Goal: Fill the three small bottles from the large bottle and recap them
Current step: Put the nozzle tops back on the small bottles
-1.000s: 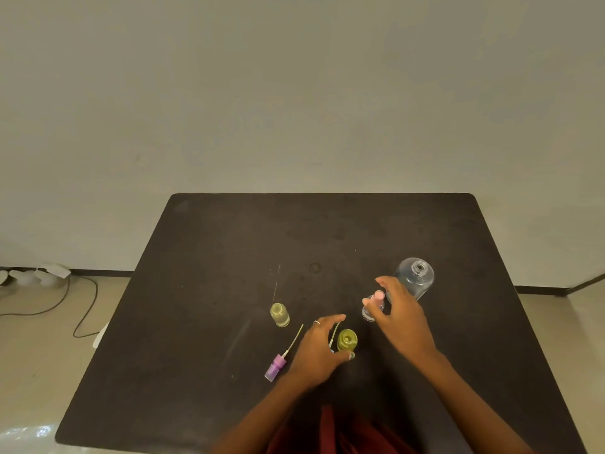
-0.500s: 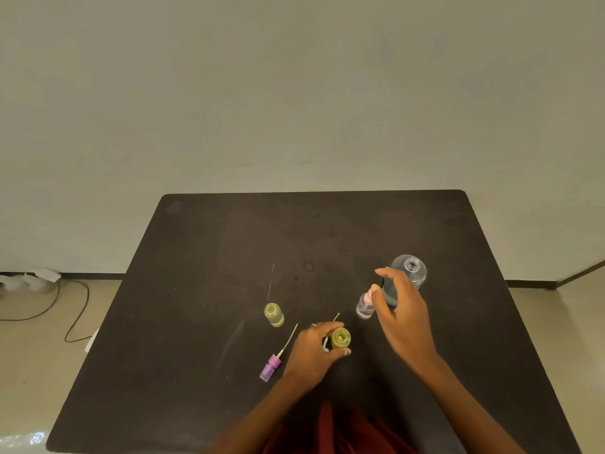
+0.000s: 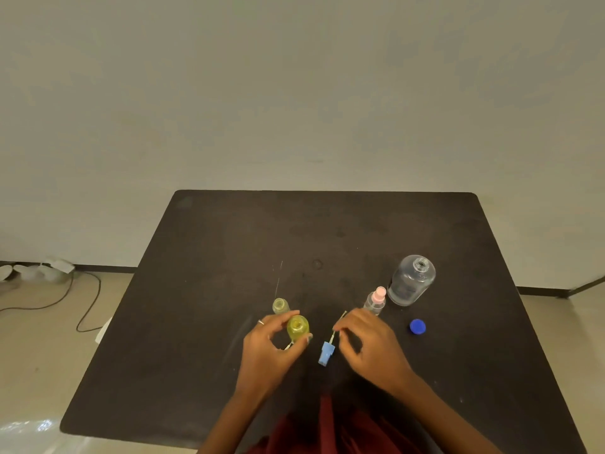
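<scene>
the left hand (image 3: 271,348) curls around a yellow small bottle (image 3: 298,328), thumb on its near side and fingers on its far side, holding it upright on the dark table (image 3: 203,322); the bottle's mouth is open, with no cap on it. a ring shows on one finger of that hand. the right hand (image 3: 366,342) sits just to the right, its thumb and forefinger pinched on the thin dip tube of a blue spray cap (image 3: 325,353); the blue head of the cap points toward the person and the tube runs up and away toward the far right. whether the cap head rests on the table or is lifted off it cannot be told.

just beyond the left hand stands a pale yellow small bottle (image 3: 280,305), also uncapped, with a thin clear tube (image 3: 279,280) lying on the table behind it. beyond the right hand's fingertips stands a clear small bottle (image 3: 375,301) with a pink spray cap fitted. next to it, farther right and back, is the large clear bottle (image 3: 412,279), upright and open at the neck. its blue round cap (image 3: 417,326) lies on the table nearer the person, well apart from the right hand. a red garment (image 3: 327,427) shows at the table's near edge.
</scene>
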`<state>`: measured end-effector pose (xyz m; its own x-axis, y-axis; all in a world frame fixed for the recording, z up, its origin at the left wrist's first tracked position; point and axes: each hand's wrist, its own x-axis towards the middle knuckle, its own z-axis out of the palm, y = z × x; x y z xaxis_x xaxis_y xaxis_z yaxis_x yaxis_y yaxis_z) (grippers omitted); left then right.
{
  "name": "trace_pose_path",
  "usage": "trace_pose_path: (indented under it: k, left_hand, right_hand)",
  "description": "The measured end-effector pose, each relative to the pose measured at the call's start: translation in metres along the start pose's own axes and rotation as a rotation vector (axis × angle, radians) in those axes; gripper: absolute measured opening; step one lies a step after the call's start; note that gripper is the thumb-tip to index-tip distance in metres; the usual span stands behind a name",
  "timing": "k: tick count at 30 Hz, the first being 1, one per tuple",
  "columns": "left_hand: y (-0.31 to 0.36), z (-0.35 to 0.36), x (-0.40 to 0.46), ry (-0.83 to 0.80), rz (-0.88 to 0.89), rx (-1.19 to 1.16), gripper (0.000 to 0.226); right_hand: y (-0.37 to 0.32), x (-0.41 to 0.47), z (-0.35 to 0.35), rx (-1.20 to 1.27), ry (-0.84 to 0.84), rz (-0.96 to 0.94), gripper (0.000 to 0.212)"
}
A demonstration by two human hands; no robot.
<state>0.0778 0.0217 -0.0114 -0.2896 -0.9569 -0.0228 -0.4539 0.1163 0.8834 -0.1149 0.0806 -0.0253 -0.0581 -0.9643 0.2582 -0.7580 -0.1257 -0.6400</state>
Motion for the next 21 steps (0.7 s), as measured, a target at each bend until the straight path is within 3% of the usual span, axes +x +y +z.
trace_pose_path:
  k: [6, 10, 16, 19, 21]
  left_hand:
    - [0.006, -0.008, 0.002, 0.026, -0.045, -0.075, 0.038]
    - [0.011, -0.007, 0.002, 0.025, -0.056, -0.107, 0.04]
    - [0.015, -0.008, 0.005, 0.024, -0.054, -0.107, 0.04]
    - [0.016, -0.009, 0.006, 0.028, -0.057, -0.117, 0.041]
    - [0.016, -0.009, 0.008, 0.036, -0.046, -0.109, 0.041]
  right_hand:
    - [0.021, -0.008, 0.041, -0.251, -0.49, -0.093, 0.043]
    - [0.025, -0.009, 0.055, -0.417, -0.658, -0.141, 0.05]
    - [0.025, -0.011, 0.063, -0.552, -0.655, -0.233, 0.03]
    - [0.022, -0.01, 0.054, -0.529, -0.5, -0.329, 0.017]
    - [0.016, -0.005, 0.045, -0.465, -0.345, -0.345, 0.029]
